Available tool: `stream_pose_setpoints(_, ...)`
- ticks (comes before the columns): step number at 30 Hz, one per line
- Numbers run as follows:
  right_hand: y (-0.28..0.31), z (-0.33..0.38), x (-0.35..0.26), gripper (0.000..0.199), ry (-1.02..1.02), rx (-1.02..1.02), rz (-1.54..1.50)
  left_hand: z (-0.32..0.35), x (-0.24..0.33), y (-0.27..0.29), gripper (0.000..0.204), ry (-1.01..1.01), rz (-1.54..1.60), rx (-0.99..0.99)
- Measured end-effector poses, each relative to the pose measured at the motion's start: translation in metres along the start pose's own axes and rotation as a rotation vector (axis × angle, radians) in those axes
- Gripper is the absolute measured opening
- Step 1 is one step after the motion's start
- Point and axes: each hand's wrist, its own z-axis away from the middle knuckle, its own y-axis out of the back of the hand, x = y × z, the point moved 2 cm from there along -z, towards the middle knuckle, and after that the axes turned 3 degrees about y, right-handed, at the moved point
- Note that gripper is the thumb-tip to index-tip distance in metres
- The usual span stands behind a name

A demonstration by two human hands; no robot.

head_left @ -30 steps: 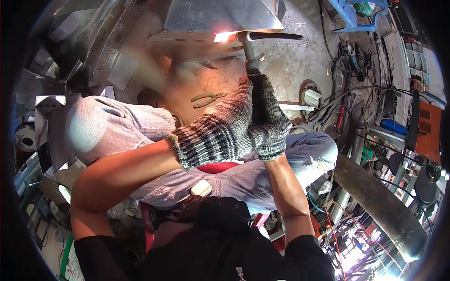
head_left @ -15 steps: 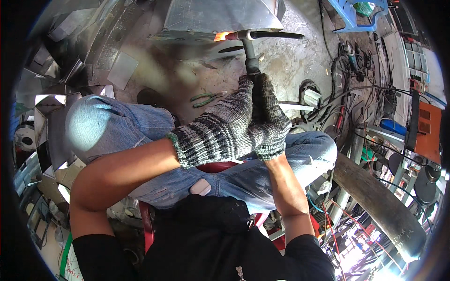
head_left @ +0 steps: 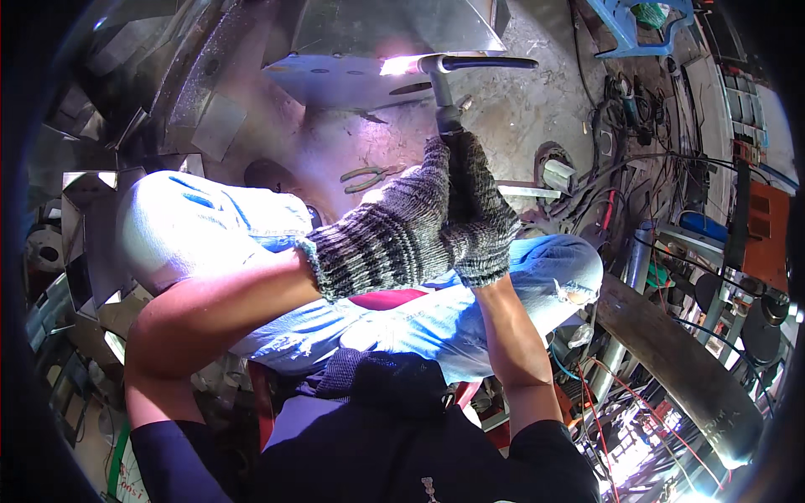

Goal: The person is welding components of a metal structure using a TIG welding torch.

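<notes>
Both my hands wear knitted black-and-grey gloves and meet around the dark handle of a welding torch. My left hand wraps the handle from the left side, and my right hand closes on it from the right. The torch head points left, its long black back cap stretching to the right. A bright pinkish-white glow shows at its nozzle, close to the lower edge of a grey sheet-metal piece. The fingertips are partly hidden behind the gloves' backs.
Pliers lie on the concrete floor ahead of my knees. Loose metal sheets are at the left. Cables, an orange machine and a thick worn beam stand at the right. A blue plastic stool is at the far right.
The nozzle's glow has turned from orange to bright pinkish-white, and strong light now falls on my jeans and the metal's underside. The torch has shifted very slightly left.
</notes>
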Motion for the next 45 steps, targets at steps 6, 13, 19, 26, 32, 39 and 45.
stream_pose_setpoints(6, 0.001, 0.005, 0.000, 0.106, -0.100, -0.003, -0.085, 0.003, 0.006, 0.005, 0.114, -0.025, -0.023, -0.021)
stream_pose_setpoints(13, 0.004, 0.001, -0.004, 0.091, 0.042, -0.034, 0.060, 0.001, -0.002, -0.001, 0.107, -0.042, 0.027, 0.034)
stream_pose_setpoints(19, 0.002, 0.002, 0.002, 0.094, -0.101, -0.017, -0.179, 0.001, -0.003, -0.003, 0.105, -0.020, -0.068, 0.071)
stream_pose_setpoints(26, 0.000, 0.001, 0.000, 0.102, 0.043, 0.009, 0.078, 0.000, -0.005, -0.002, 0.095, -0.034, -0.078, 0.084)
stream_pose_setpoints(32, 0.003, 0.000, -0.007, 0.094, 0.027, 0.000, 0.079, 0.000, -0.004, -0.004, 0.094, -0.055, 0.022, 0.065)
stream_pose_setpoints(39, 0.004, 0.002, 0.002, 0.091, -0.021, -0.017, -0.058, 0.001, -0.002, -0.002, 0.099, -0.029, 0.013, 0.030)
stream_pose_setpoints(45, 0.004, 0.003, 0.001, 0.108, 0.020, -0.022, -0.042, 0.002, 0.002, 0.001, 0.102, 0.012, -0.019, 0.034)
